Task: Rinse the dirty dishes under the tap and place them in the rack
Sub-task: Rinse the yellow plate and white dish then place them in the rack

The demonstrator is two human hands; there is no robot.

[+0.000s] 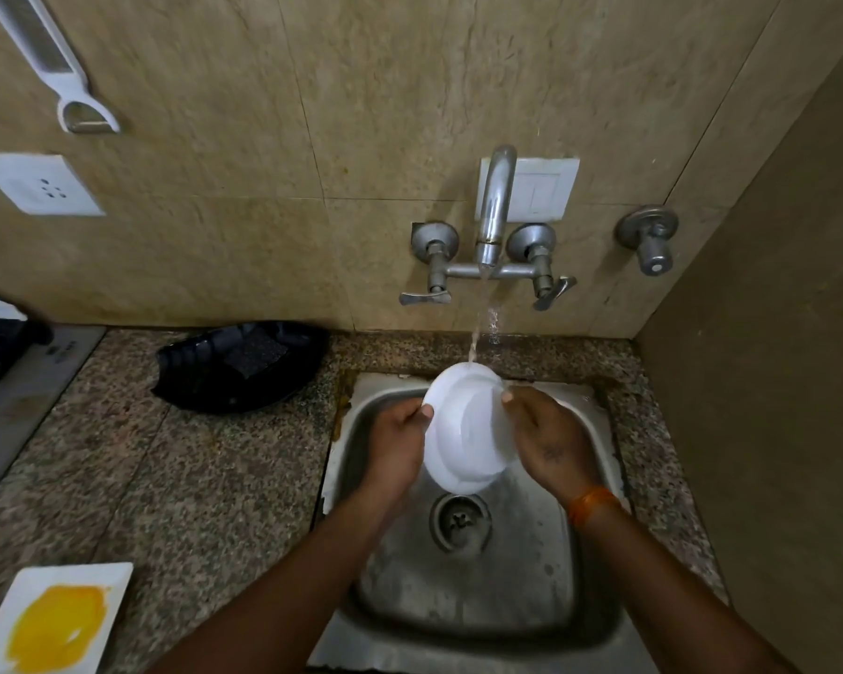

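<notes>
Left of the sink (pixel 599 620), a plate (pixel 59 620) with yellow mess waits on the table (pixel 205 488). Over the sink, the left hand (pixel 395 449) pinches the white bowl (pixel 463 425) by its rim. The right hand (pixel 551 445) grips the other side. They tip it so tap (pixel 492 226) water runs off.

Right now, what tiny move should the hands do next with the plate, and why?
Probably tilt the white plate further under the water stream: both the left hand and right hand hold it, and water strikes only its top edge.
</notes>
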